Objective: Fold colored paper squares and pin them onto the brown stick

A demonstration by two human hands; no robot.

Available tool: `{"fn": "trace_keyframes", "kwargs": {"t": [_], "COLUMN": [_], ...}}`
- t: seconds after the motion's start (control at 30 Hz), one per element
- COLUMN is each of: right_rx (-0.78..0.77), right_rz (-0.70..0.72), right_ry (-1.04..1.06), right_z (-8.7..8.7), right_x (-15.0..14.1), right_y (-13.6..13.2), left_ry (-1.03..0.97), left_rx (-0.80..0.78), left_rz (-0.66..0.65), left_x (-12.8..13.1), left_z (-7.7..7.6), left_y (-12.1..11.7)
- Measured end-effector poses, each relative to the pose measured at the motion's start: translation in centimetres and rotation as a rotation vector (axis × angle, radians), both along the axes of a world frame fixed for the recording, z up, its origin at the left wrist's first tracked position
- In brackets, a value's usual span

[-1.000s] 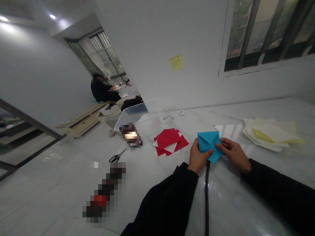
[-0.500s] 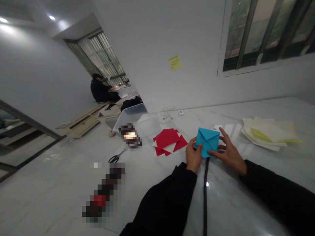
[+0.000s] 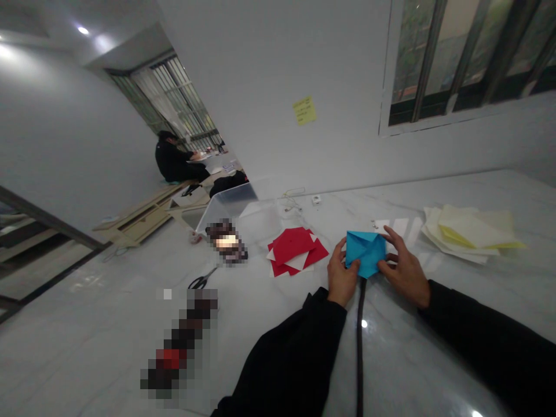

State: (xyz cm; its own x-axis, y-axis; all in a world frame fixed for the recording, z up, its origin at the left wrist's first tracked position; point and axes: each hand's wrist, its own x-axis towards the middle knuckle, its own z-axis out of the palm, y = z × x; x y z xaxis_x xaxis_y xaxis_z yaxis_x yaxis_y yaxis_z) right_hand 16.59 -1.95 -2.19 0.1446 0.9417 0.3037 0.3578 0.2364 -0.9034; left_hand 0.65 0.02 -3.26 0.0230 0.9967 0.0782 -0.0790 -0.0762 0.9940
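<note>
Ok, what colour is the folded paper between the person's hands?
The folded paper is plain bright blue, seen best in the head view.

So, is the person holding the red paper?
No, both the left hand and right hand hold a folded blue paper, while the red paper lies on the table.

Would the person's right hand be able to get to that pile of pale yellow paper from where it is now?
Probably yes. The right hand is holding the blue folded paper just beside the pile of pale yellow paper, and nothing appears to stand between them. It would likely have to release the blue paper first.
</note>
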Motion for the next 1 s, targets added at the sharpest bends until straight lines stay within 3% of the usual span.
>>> {"fn": "trace_keyframes", "kwargs": {"t": [0.1, 0.3, 0.53, 0.77, 1.0], "right_rx": [-0.026, -0.106, -0.110, -0.159, -0.121], "right_rz": [-0.013, -0.044, -0.044, 0.094, 0.117], "right_ry": [0.027, 0.289, 0.393, 0.223, -0.024], "right_z": [-0.1, -1.2, -1.5, -1.8, -2.4], "right_x": [0.2, 1.4, 1.6, 1.6, 2.0], "right_y": [0.2, 1.4, 1.9, 2.0, 2.0], "left_ry": [0.024, 0.044, 0.023, 0.109, 0.035], "left_rx": [0.005, 0.007, 0.044, 0.074, 0.051], "left_rz": [0.009, -0.001, 0.042, 0.158, 0.137], "left_x": [0.0, -0.1, -0.5, -1.9, -1.9], "left_z": [-0.1, -0.7, 0.2, 0.0, 0.5], "left_y": [0.1, 0.4, 0.2, 1.6, 1.4]}}
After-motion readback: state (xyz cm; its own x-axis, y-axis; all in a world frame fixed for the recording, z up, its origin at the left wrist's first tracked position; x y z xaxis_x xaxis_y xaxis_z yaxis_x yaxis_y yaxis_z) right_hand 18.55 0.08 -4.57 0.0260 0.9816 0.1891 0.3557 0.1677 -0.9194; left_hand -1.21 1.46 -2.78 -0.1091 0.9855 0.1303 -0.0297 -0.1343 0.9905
